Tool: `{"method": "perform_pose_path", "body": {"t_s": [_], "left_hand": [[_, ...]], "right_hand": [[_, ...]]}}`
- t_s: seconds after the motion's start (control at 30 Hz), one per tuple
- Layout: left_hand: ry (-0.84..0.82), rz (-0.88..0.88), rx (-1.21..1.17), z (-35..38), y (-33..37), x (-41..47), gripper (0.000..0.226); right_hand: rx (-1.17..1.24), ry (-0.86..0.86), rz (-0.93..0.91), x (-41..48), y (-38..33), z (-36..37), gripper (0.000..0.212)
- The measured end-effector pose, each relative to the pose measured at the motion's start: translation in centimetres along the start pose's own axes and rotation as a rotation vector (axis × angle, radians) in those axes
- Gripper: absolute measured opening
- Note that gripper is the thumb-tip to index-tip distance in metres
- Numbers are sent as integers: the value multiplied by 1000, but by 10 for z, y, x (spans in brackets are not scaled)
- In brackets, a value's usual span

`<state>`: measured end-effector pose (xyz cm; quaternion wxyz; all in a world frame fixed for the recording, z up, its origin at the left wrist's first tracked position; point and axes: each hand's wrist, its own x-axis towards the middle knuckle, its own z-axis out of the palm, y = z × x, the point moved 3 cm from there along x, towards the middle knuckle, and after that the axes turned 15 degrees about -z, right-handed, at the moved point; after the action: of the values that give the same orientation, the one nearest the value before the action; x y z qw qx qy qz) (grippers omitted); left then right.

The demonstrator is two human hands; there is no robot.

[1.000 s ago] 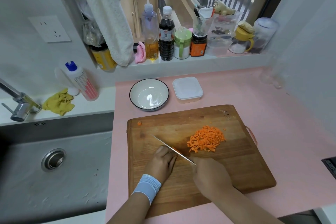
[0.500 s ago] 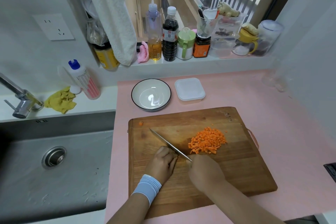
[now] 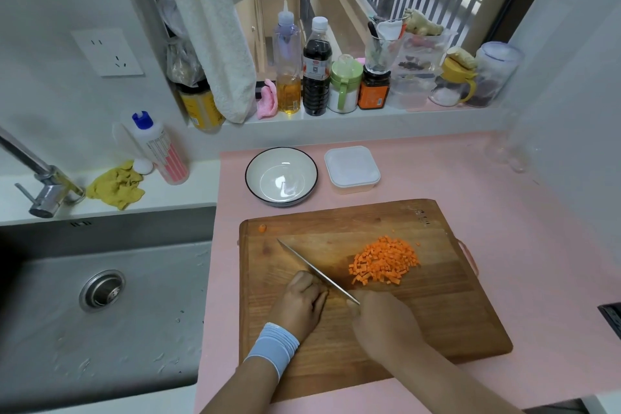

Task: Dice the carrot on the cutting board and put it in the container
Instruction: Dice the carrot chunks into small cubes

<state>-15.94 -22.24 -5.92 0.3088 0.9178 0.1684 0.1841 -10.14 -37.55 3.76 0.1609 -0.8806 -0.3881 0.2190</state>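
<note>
Gripping the handle, the right hand (image 3: 383, 323) is closed round the knife (image 3: 316, 270), whose blade is laid against the curled knuckles of the left hand (image 3: 299, 302); what is pinned beneath those fingers cannot be told. A fingertip could be nicked if it is let slip past the knuckles. Farther on, the diced carrot (image 3: 384, 260) is heaped on the cutting board (image 3: 437, 312) and could be scattered by a careless sweep. Beyond, the container (image 3: 352, 169) is lidded, so transfer would be blocked.
</note>
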Motion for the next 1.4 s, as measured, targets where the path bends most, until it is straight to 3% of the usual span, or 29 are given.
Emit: {"method": "perform_pose_path", "body": {"t_s": [0.5,1.4], "left_hand": [[-11,1,-50,-3,2,0,9],[-45,85,-39,-8,-4,-2,10]], "right_hand": [[56,-59,77,16,0,6,19],[16,-18,108,-5,-3,10,22]]}}
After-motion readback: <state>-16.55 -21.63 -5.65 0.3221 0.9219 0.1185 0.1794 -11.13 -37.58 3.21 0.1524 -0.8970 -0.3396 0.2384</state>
